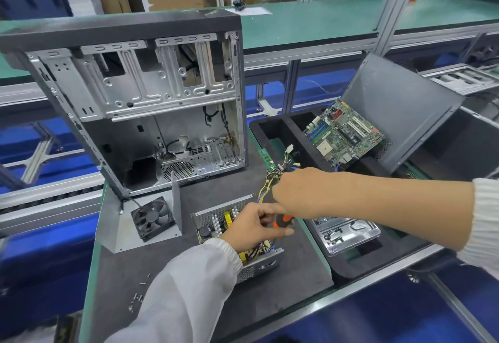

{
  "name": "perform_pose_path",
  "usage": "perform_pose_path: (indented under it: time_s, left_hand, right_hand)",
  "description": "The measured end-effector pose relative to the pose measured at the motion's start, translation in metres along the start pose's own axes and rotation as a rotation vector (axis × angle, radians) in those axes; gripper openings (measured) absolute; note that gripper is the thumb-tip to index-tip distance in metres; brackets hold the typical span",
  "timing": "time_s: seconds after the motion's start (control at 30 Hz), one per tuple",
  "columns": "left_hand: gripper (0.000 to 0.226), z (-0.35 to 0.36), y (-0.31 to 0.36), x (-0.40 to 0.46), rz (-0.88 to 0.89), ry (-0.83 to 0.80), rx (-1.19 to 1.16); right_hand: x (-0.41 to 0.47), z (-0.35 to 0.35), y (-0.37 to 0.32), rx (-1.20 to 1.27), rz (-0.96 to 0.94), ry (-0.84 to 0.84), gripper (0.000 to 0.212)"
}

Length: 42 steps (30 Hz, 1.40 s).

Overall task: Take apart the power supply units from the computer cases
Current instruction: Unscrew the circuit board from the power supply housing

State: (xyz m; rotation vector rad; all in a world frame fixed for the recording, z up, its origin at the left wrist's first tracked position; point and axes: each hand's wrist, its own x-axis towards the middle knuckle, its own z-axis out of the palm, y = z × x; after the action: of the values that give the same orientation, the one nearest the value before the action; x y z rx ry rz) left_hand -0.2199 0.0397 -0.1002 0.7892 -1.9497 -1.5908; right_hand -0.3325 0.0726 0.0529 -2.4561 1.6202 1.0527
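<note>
Left sleeve [186, 288] over opened power supply [235, 237], fan [152, 217] beside.

The power supply unit [216, 224] lies flat with its lid off, just in front of the big computer case [140, 94]. You can see its small parts inside. The case stands upright, open and almost empty.

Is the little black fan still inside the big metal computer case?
No, the black square fan lies on the dark mat, outside the open metal case.
</note>
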Motion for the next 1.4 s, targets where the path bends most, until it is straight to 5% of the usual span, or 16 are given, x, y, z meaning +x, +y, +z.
perform_pose_path:
  time_s: [0.1,0.2,0.3,0.43,0.53,0.63,0.8,0.87,1.0,1.13,1.2,1.3,1.4]
  left_hand:
    - [0.048,-0.002,-0.006,0.001,-0.023,0.051,-0.015]
    - [0.02,-0.002,-0.003,-0.001,0.027,0.035,-0.03]
    - [0.013,-0.004,-0.004,-0.001,0.034,0.001,-0.04]
    - [0.012,-0.004,-0.009,-0.001,0.033,0.008,-0.049]
    - [0.033,-0.001,-0.008,-0.003,0.028,-0.004,-0.048]
    - [0.016,-0.002,-0.004,-0.004,0.012,-0.009,-0.043]
    - [0.028,-0.004,-0.002,-0.004,0.039,0.006,-0.063]
    - [0.014,-0.005,-0.004,-0.004,0.023,0.034,-0.056]
    - [0.02,-0.01,-0.003,-0.004,0.027,0.026,-0.027]
    - [0.013,-0.012,0.001,-0.003,0.023,-0.006,0.049]
    - [0.01,-0.013,0.002,-0.003,0.016,0.008,0.02]
    - [0.025,-0.013,0.001,-0.002,0.022,0.041,0.049]
    - [0.027,-0.011,0.003,-0.001,0.043,0.006,0.03]
  right_hand:
    - [-0.007,-0.005,0.007,0.127,-0.134,-0.085,0.041]
    - [-0.009,-0.008,0.009,0.204,-0.128,-0.066,0.062]
    - [-0.007,-0.008,0.004,0.09,0.035,0.0,0.045]
    - [-0.006,-0.006,0.002,0.095,-0.081,-0.045,0.03]
    - [-0.008,-0.007,0.006,0.189,-0.173,-0.087,0.044]
    - [-0.006,-0.006,0.002,0.211,-0.065,-0.02,0.058]
    - [0.0,-0.001,-0.006,0.035,-0.001,0.082,0.027]
    - [-0.002,-0.002,-0.002,0.092,-0.074,0.01,0.032]
    - [-0.003,-0.004,0.003,0.172,-0.102,0.022,0.056]
    - [0.004,-0.002,-0.004,0.07,0.031,0.216,0.036]
    - [0.003,-0.004,-0.004,0.056,-0.026,0.15,0.028]
    - [-0.003,-0.011,0.005,0.164,-0.165,-0.089,0.043]
    - [-0.003,-0.012,0.004,0.266,-0.104,-0.08,0.056]
